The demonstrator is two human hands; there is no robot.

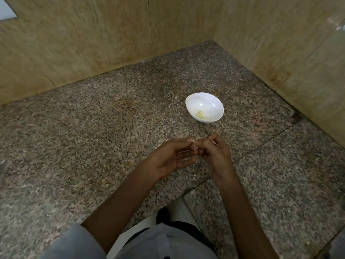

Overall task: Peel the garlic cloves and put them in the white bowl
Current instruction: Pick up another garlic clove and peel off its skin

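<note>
A white bowl (204,101) stands on the speckled granite counter (93,128), with a few pale peeled garlic cloves (199,114) at its bottom. Nearer to me, my left hand (171,156) and my right hand (214,152) meet fingertip to fingertip above the counter. Between the fingertips a small pale garlic clove (195,146) is pinched, mostly hidden by the fingers. Bits of pale garlic skin (186,151) lie along my left fingers.
Beige marble walls (93,43) close the counter at the back and on the right, forming a corner behind the bowl. The counter's front edge has a notch near my body (177,202). A seam runs across the granite on the right (270,139).
</note>
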